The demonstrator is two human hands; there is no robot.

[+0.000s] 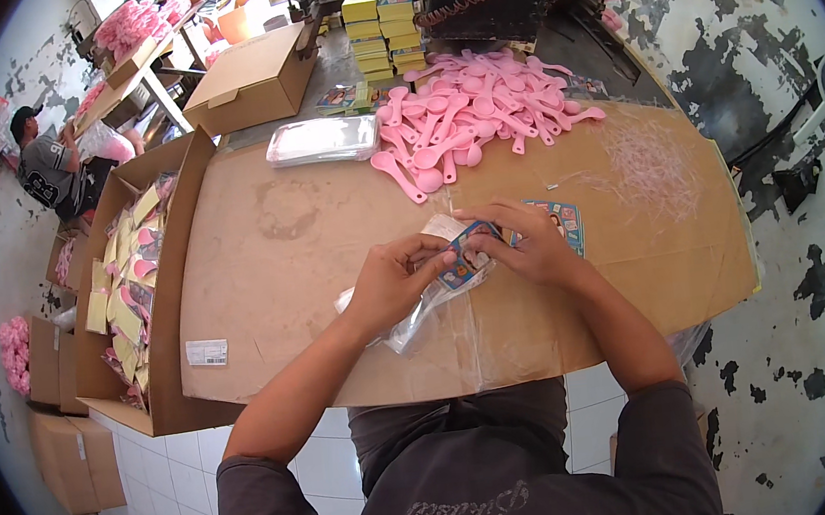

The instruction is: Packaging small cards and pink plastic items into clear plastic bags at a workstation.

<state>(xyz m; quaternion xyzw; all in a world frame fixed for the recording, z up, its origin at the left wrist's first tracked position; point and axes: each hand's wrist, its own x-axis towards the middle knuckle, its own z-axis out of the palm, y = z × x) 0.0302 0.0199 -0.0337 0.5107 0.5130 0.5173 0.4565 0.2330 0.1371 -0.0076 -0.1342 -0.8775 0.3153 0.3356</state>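
Note:
Over the middle of the cardboard-covered table (307, 208), my left hand (397, 277) and my right hand (532, 245) pinch a small blue printed card (462, 264) between them. A clear plastic bag (418, 325) lies crumpled under and beside the card; whether the card is partly inside it I cannot tell. Another blue printed card (568, 224) shows behind my right hand, partly covered by it. Beyond my hands spreads a heap of pink plastic spoons (462, 101). To its left lies a stack of clear plastic bags (323, 141).
On the left stands an open carton (162, 409) filled with packed spoons and cards. Stacks of cards (366, 36) and a closed cardboard box (248, 79) stand at the back. Plastic strips (652, 167) lie at the right. A person (56, 164) sits far left.

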